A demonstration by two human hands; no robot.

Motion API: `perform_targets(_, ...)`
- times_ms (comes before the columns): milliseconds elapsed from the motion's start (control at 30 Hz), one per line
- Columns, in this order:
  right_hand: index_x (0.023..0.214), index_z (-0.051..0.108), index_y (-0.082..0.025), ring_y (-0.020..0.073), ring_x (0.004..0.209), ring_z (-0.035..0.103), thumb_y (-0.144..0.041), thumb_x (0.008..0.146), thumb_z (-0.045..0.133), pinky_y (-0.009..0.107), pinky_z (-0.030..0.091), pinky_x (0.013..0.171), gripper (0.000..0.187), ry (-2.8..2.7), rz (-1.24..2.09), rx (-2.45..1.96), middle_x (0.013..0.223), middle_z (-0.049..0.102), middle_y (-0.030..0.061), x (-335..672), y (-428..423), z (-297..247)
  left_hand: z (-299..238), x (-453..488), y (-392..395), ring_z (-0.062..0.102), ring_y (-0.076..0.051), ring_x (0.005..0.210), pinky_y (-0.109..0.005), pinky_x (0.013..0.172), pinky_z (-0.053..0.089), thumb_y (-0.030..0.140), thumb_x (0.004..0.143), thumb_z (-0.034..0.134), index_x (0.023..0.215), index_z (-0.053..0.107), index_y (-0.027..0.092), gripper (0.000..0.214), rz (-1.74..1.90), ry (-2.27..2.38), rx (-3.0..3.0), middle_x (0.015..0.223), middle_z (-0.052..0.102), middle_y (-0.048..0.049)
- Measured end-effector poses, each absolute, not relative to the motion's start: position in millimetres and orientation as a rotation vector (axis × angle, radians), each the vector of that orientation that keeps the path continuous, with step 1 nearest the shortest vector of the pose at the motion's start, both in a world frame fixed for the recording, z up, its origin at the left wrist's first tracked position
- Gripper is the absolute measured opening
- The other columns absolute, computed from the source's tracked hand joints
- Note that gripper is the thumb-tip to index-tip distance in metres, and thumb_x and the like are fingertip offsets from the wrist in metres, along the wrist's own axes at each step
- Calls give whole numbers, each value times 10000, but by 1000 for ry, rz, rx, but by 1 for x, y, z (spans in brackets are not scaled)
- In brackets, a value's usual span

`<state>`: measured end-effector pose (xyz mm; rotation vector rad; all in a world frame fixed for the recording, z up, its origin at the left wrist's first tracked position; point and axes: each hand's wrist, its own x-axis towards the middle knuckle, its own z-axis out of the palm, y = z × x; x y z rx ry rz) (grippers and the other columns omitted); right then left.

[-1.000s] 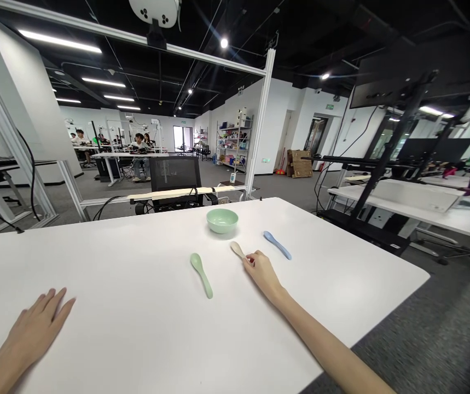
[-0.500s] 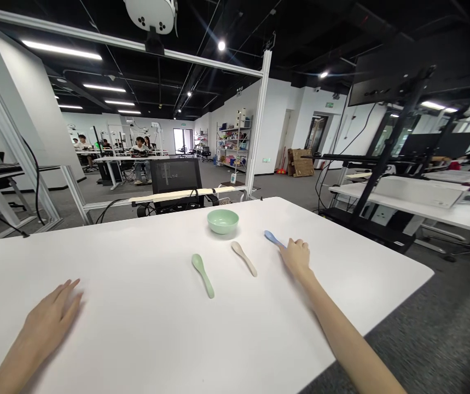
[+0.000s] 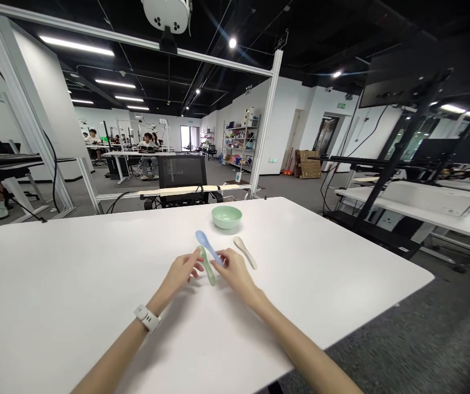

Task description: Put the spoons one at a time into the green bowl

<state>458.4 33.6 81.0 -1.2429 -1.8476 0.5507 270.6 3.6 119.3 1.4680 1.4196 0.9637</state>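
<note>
Right hand over the middle of the white tabletop, forearm coming in from lower right. Its fingers are pinched on the handle end of the blue spoon. The spoon is lifted clear of the surface, tilted, its scoop end up and away toward the left, pointing roughly at the bowl.

Left hand just beside the right, nearly meeting it. Fingers loosely curled, tips at the green spoon; cannot tell whether they grip it or only touch it. White watch on that wrist.

Green spoon lies flat on the tabletop between the two hands, directly under the blue spoon's handle, so the two cross in this view. Handle toward the person, scoop end partly hidden behind the blue one.

Beige spoon lies flat just right of the right hand, apart from it, scoop end toward the bowl. Bowl is pale green, upright, near the far edge, apart from all three spoons.

Beyond the far edge: black mesh chair, and a white metal frame around the station with a white device mounted on its top bar. Further back, a shelf of mixed items, a cardboard box by the wall, and people seated at distant desks. Another white table stands to the right
</note>
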Motion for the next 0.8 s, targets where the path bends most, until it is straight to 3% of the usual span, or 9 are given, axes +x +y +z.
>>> perform_targets(100, 1009, 793, -190, 185, 723, 603, -406, 930, 692, 303, 492, 694, 251, -1893, 645, -1157, 857, 694, 52, 430, 19, 80, 111, 269, 8, 599, -181, 660, -332, 608, 433, 813, 750, 479, 801, 692, 165, 684, 1004, 1451, 1482, 808, 717, -92)
perform_targets(233, 1257, 706, -152, 197, 761, 622, -511, 992, 627, 323, 512, 750, 454, -1867, 668, -1183, 874, 677, 44, 427, 21, 81, 100, 249, 21, 584, -187, 661, -325, 625, 422, 716, 789, 429, 728, 629, 207, 550, 1029, 1615, 1511, 740, 680, -58)
perform_targets(333, 1291, 681, -158, 224, 891, 669, -407, 1052, 551, 352, 523, 864, 369, -1930, 586, -1249, 978, 688, 78, 431, 26, 80, 93, 238, 31, 592, -199, 652, -337, 660, 431, 605, 835, 438, 651, 584, 225, 447, 966, 1761, 1572, 704, 684, -61)
perform_targets(433, 1188, 729, -175, 239, 992, 689, -272, 1024, 600, 357, 522, 928, 230, -2082, 541, -1284, 1100, 681, 114, 427, 25, 76, 86, 236, 33, 624, -222, 678, -352, 694, 438, 470, 900, 450, 653, 575, 226, 369, 848, 1882, 1675, 736, 720, -91)
perform_targets(533, 1125, 753, -184, 229, 986, 695, -221, 1030, 571, 341, 534, 913, 208, -2160, 532, -1272, 1125, 670, 117, 422, 20, 73, 78, 240, 28, 671, -249, 742, -354, 711, 451, 418, 956, 460, 847, 618, 202, 289, 746, 1982, 1776, 830, 750, -111)
perform_targets(600, 1190, 733, -186, 233, 984, 691, -203, 1029, 560, 346, 544, 901, 237, -2140, 456, -1320, 1144, 662, 123, 422, 19, 73, 74, 244, 23, 700, -262, 804, -353, 734, 473, 432, 972, 487, 1034, 608, 183, 284, 704, 2030, 1843, 899, 756, -107)
perform_targets(700, 1313, 673, -188, 284, 1076, 670, -196, 991, 624, 396, 540, 946, 326, -2107, 268, -1470, 1217, 655, 155, 425, 20, 73, 69, 249, 17, 704, -289, 1021, -371, 846, 508, 441, 986, 504, 1272, 548, 154, 408, 688, 2097, 1950, 1117, 737, -150)
perform_targets(800, 1308, 666, -160, 304, 1147, 658, -174, 986, 622, 400, 518, 991, 325, -2169, 269, -1551, 1229, 675, 167, 427, 21, 71, 67, 253, 16, 600, -359, 1261, -464, 985, 491, 450, 1022, 417, 1432, 501, 123, 531, 706, 2179, 2052, 1352, 625, -248)
